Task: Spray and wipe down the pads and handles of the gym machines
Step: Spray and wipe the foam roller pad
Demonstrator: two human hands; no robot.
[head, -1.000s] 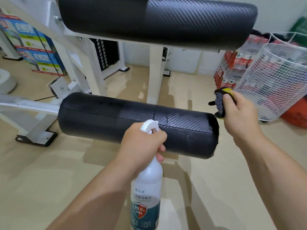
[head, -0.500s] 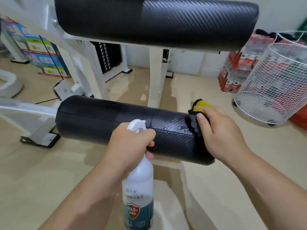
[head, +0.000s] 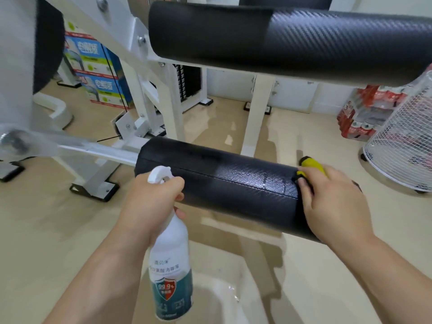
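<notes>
A black roller pad (head: 222,181) lies across the middle of the view, with wet droplets near its right end. My right hand (head: 332,204) presses a yellow and dark cloth (head: 312,166) onto that right end. My left hand (head: 152,202) grips the neck of a white spray bottle (head: 170,263) with a teal label, held just in front of the pad's left half. A second, larger black pad (head: 292,36) runs across the top, above the roller.
The white machine frame (head: 163,99) and its posts stand behind the roller. A white wire basket (head: 404,146) sits at the right, with packs of bottles (head: 360,115) behind it. Blue boxes (head: 98,73) are stacked at the left. The floor is glossy beige.
My right hand came from the air beside the pad's right end down onto the pad with the cloth. The view shifted right and closer. My left hand still holds the bottle.
</notes>
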